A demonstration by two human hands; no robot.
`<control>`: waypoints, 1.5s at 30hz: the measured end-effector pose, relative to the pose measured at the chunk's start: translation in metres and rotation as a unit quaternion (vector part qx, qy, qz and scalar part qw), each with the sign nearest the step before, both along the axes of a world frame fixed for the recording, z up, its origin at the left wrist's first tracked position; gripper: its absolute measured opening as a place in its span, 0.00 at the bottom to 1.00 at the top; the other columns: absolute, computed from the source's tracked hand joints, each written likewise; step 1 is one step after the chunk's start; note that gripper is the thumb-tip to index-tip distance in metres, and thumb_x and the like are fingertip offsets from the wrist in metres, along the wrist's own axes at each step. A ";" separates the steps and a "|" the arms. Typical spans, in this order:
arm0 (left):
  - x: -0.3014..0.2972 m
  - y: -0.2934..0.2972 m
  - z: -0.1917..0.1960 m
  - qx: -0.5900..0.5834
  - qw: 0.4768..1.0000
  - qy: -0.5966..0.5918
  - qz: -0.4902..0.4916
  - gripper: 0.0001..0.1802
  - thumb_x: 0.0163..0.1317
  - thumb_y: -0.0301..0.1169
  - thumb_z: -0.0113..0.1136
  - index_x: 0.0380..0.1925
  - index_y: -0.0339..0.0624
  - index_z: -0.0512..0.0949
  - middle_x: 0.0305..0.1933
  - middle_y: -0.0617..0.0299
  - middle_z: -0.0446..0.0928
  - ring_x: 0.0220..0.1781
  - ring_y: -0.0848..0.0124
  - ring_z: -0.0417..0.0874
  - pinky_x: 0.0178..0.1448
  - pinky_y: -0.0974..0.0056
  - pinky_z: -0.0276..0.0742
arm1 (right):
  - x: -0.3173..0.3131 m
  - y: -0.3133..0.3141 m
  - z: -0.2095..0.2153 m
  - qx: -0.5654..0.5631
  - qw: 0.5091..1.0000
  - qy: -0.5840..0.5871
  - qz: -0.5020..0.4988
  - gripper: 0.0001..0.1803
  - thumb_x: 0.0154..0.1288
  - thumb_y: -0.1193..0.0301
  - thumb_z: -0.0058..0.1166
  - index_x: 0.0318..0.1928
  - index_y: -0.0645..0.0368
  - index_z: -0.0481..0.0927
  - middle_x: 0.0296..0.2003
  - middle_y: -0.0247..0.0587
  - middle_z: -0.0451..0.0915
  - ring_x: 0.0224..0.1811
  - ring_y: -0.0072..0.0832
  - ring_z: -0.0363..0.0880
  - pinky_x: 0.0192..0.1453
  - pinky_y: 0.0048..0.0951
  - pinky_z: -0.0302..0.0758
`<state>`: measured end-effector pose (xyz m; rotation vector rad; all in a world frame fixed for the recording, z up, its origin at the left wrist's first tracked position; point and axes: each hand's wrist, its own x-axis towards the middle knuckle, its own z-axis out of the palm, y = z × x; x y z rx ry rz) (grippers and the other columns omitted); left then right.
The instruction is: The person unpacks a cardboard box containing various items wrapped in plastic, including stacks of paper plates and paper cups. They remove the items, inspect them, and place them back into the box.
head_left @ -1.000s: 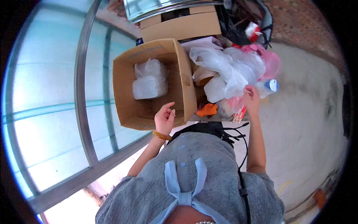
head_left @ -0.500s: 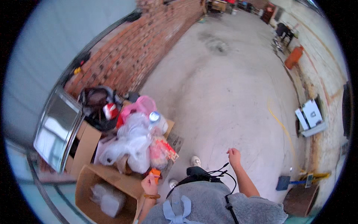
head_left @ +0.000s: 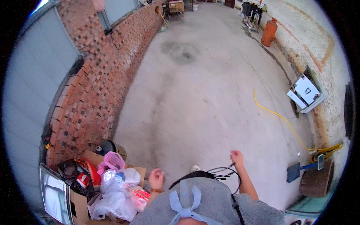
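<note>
Both hands empty, left hand [head_left: 156,179] and right hand [head_left: 236,157] loosely clenched; black cables [head_left: 221,173] dangling near right could snag, yellow hose [head_left: 279,118] far right is a trip risk.

A bare concrete floor [head_left: 210,97] carries everything here, grey and stained, with a darker patch [head_left: 182,51] toward its far end. Along the floor's left edge, at the foot of a brick wall, stand open cardboard boxes [head_left: 80,202] heaped with clear and pink plastic bags [head_left: 112,180], and a dark round drum [head_left: 110,147] sits just beyond them. On the right side a yellow hose [head_left: 277,116] curves across the floor toward a coil near the right wall. A white box-like unit [head_left: 304,93] leans at that right edge, and an orange gas cylinder [head_left: 268,32] stands near the far right corner. A blue shovel [head_left: 296,170] lies near the right edge, beside a brown block [head_left: 317,180].
</note>
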<state>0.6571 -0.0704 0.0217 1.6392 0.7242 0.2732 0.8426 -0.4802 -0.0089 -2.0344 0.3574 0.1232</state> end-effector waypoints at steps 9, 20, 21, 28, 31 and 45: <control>0.231 0.025 0.106 -0.093 0.995 0.009 -0.044 0.16 0.64 0.35 0.55 0.18 0.44 0.69 0.13 0.70 0.67 0.13 0.82 0.63 0.17 0.74 0.58 | 0.268 0.043 0.053 0.076 0.992 -0.064 0.076 0.13 0.57 0.74 0.52 0.44 0.63 0.77 0.30 0.39 0.77 0.27 0.23 0.77 0.29 0.24 0.74; 0.601 0.039 0.326 -0.579 0.766 -0.199 -0.195 0.44 0.63 0.64 0.15 0.46 0.41 0.74 0.54 0.48 0.72 0.58 0.55 0.69 0.63 0.53 0.59 | 0.326 -0.080 -0.136 0.185 0.965 0.142 -0.121 0.06 0.55 0.75 0.49 0.34 0.62 0.76 0.23 0.35 0.73 0.21 0.25 0.71 0.25 0.28 0.69; 0.636 0.041 0.331 -0.598 0.764 -0.173 -0.170 0.45 0.63 0.65 0.15 0.40 0.43 0.79 0.51 0.50 0.75 0.55 0.56 0.71 0.61 0.54 0.61 | 0.324 -0.071 -0.127 0.164 0.950 0.216 -0.156 0.06 0.56 0.75 0.49 0.34 0.62 0.76 0.23 0.36 0.73 0.21 0.25 0.71 0.25 0.28 0.69; 0.846 0.033 0.310 -0.371 0.607 -0.355 -0.606 0.37 0.57 0.70 0.25 0.06 0.52 0.56 0.11 0.72 0.61 0.19 0.72 0.65 0.31 0.65 0.60 | 0.379 -0.035 -0.115 0.178 0.876 0.329 -0.303 0.08 0.58 0.72 0.49 0.36 0.62 0.76 0.23 0.36 0.74 0.22 0.25 0.72 0.24 0.28 0.70; 0.950 0.004 0.316 -0.372 0.438 -0.406 -0.711 0.37 0.53 0.73 0.28 0.09 0.52 0.60 0.15 0.71 0.65 0.21 0.71 0.67 0.30 0.66 0.61 | 0.467 -0.019 -0.130 0.191 0.868 0.338 -0.309 0.08 0.59 0.71 0.49 0.36 0.62 0.76 0.23 0.36 0.75 0.22 0.25 0.73 0.24 0.27 0.70; 1.328 0.023 0.401 -0.578 0.288 -0.309 -0.698 0.60 0.50 0.77 0.24 0.61 0.28 0.57 0.64 0.46 0.59 0.65 0.60 0.62 0.66 0.57 0.55 | 1.306 0.073 -0.050 0.170 0.983 0.062 -0.042 0.10 0.63 0.70 0.48 0.42 0.62 0.74 0.25 0.36 0.77 0.22 0.23 0.75 0.23 0.22 0.71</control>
